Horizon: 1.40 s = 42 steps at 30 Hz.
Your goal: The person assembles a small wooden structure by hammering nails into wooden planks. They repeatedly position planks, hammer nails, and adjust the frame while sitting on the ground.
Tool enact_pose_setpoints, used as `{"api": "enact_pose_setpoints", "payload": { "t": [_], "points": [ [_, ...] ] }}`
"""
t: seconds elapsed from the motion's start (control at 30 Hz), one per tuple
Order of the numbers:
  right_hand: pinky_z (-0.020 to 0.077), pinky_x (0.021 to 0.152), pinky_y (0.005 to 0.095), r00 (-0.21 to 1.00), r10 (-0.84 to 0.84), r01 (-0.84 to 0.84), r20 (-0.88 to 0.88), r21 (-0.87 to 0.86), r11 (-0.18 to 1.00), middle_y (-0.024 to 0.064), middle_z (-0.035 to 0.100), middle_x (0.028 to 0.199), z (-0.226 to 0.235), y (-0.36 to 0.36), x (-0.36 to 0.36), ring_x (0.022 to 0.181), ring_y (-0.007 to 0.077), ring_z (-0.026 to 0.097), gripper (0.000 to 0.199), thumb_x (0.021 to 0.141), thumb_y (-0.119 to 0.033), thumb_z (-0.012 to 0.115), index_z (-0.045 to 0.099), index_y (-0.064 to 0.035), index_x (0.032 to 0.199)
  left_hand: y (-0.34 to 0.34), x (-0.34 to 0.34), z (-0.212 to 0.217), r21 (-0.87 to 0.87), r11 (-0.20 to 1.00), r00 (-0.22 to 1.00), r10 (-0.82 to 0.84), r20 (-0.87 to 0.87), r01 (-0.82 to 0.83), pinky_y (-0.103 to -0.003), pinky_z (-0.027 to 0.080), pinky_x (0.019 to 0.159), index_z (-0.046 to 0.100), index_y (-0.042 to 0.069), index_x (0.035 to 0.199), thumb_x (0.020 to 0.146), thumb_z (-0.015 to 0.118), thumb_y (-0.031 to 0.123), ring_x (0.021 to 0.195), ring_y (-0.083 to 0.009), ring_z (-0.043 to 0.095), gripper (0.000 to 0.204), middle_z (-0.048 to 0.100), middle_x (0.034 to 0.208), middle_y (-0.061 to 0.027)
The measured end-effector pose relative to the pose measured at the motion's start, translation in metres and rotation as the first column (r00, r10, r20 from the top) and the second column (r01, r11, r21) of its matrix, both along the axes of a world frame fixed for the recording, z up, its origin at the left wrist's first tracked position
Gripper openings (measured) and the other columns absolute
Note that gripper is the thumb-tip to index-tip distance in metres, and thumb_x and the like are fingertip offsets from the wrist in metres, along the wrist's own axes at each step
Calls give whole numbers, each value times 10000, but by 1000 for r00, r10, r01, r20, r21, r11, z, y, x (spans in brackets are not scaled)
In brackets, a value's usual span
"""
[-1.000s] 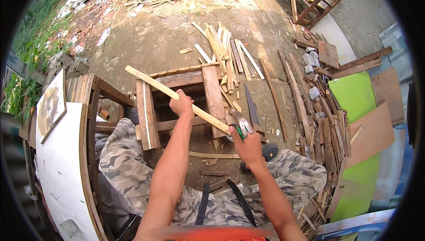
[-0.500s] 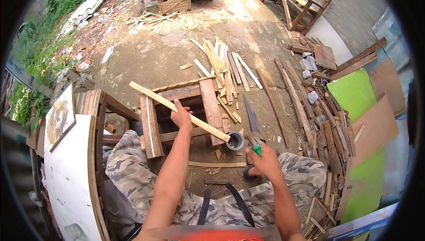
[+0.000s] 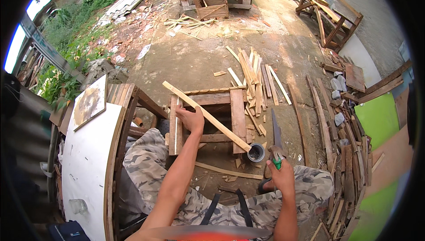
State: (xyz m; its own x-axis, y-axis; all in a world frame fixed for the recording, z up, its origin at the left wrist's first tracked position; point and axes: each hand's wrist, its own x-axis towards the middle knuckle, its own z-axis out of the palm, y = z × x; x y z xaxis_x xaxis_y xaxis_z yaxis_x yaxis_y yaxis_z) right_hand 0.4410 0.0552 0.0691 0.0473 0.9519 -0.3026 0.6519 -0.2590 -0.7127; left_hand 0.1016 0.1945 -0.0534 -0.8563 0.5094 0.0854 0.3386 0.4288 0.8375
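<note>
My left hand [image 3: 191,119] is closed at a pale wooden strip [image 3: 208,116], its thumb beside the left board of a wooden frame [image 3: 239,121]. The strip slants over that frame, its lower end by a grey can [image 3: 256,152] holding small dark pieces, too small to name. In my right hand [image 3: 282,177], fingers wrapped round it, is a green-handled tool [image 3: 277,163]; the hand hides most of it. Just beyond lies a handsaw [image 3: 276,128], blade pointing away, its handle end partly hidden by the tool.
Loose wooden strips [image 3: 252,70] lie beyond the frame. A white-topped bench [image 3: 90,161] stands at my left. Scrap wood [image 3: 349,174], stones [image 3: 339,119] and green panels [image 3: 376,117] line the right. Farther off are a wooden bench [image 3: 332,17] and a crate [image 3: 212,11].
The view has swung left. My left hand has shifted leftward and away along the strip, which now slants more steeply. My right hand still grips the green-handled tool near the can.
</note>
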Motion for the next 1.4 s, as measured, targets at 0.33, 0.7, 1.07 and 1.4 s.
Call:
{"api": "enact_pose_setpoints", "payload": {
  "t": [0.33,0.7,1.07,1.4],
  "points": [
    [476,712,544,993,39,-48,112,73,996,286,666,828,-27,8,-25,838,497,644,398,879,-328,750,608,33,972,51,-143,20,-342,938,998,-60,19,63,-492,296,1168,288,45,1552,760,744,638,1432,-419,348,1090,341,1549,-261],
    [557,746,367,931,-245,254,-269,-3,967,141,762,948,-108,31,-66,823,238,746,348,823,-146,804,641,32,1074,70,-179,-32,-2,987,972,-158,172,161,-399,463,1011,527,-64,1353,811,772,403,1183,-344,611,756,620,1282,-261],
    [616,568,275,734,-405,361,-545,-192,913,113,688,911,-120,40,-74,733,162,684,181,831,-22,767,672,66,958,62,-190,-55,173,965,949,-231,213,196,-352,513,775,592,-51,1068,878,721,224,838,-220,657,359,688,933,-129],
    [620,595,284,697,-439,391,-567,-213,895,102,680,935,-113,41,-78,755,162,679,146,845,1,727,631,35,950,47,-195,-59,361,909,817,-366,445,211,-324,511,824,525,-46,1268,932,730,288,937,-198,639,516,658,1072,-138]
  ]
}}
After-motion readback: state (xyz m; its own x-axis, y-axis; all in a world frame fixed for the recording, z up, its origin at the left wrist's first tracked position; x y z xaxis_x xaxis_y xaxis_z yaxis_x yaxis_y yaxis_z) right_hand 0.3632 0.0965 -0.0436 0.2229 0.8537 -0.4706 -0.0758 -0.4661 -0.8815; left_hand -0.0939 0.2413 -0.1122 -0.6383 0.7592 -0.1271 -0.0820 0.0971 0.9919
